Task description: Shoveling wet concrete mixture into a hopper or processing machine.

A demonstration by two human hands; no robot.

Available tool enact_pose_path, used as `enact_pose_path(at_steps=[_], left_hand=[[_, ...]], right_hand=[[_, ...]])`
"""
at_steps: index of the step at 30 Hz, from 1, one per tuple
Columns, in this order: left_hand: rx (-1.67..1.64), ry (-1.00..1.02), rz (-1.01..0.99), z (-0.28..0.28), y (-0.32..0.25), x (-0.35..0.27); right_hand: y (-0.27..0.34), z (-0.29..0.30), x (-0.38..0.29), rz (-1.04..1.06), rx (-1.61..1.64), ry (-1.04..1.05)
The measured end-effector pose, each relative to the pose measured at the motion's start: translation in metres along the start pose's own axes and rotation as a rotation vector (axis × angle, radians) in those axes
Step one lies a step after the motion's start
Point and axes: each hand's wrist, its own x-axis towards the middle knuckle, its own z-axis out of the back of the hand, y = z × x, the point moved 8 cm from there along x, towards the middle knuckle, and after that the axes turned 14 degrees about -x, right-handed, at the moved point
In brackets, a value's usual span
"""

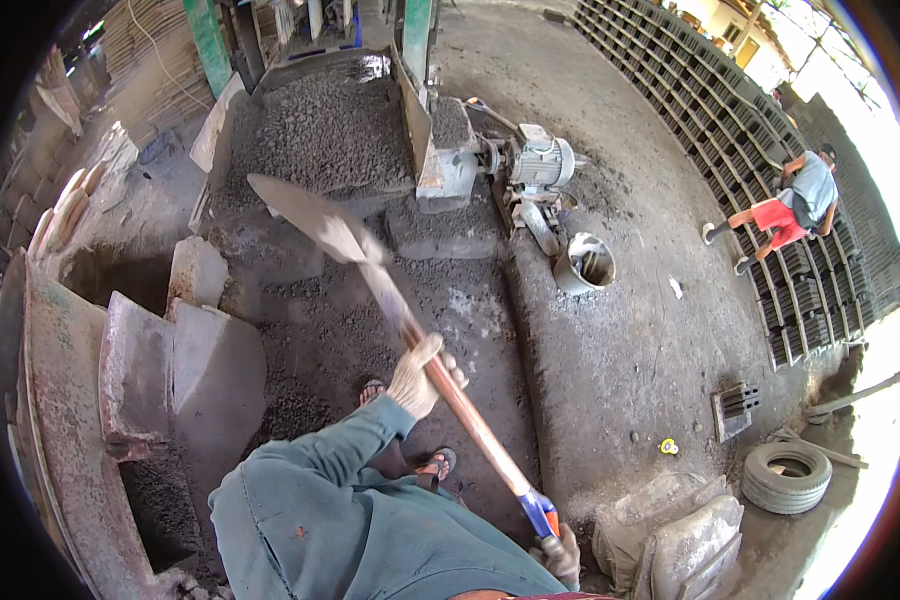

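Note:
I hold a shovel (461, 397) slantwise across the view. Its pale, pointed blade (311, 217) is raised at the upper left, near the front of a bin (412, 120) heaped with dark, crumbly mix (330, 135). Around the middle of the wooden shaft closes my left hand (416, 379), which looks gloved. My right hand (559, 559) grips the blue and orange handle end by my right side, partly cut off by my body. Little or no material shows on the visible face of the blade.
A grey electric motor (541, 161) sits right of the bin, above a bucket (585, 264). Rusty metal machinery (139, 367) with pits flanks me at left. Worn sacks (667, 525) and a tyre (786, 478) lie lower right. A person (799, 199) stands at racks of blocks (720, 135).

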Motion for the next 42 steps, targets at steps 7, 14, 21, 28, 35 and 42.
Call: enact_pose_path(at_steps=[7,14,21,28,35,42], left_hand=[[-0.033,-0.012,0.135,-0.029,-0.033,0.041],[-0.093,0.029,0.224,-0.056,-0.144,0.1],[0.025,0.023,0.118,-0.098,-0.293,0.206],[0.354,-0.022,-0.407,-0.156,-0.438,0.273],[0.199,0.001,-0.156,-0.136,-0.307,0.196],[0.146,-0.014,0.263,-0.065,-0.083,0.067]], right_hand=[[0.104,-0.012,0.038,-0.108,0.166,0.071],[0.224,-0.079,0.021,0.142,0.059,-0.189],[0.34,-0.236,0.036,0.214,0.307,-0.135],[0.453,-0.359,0.027,0.571,0.136,-0.044],[0.323,-0.232,0.052,0.393,0.453,-0.016],[0.095,-0.067,0.006,0.062,0.425,-0.305]])
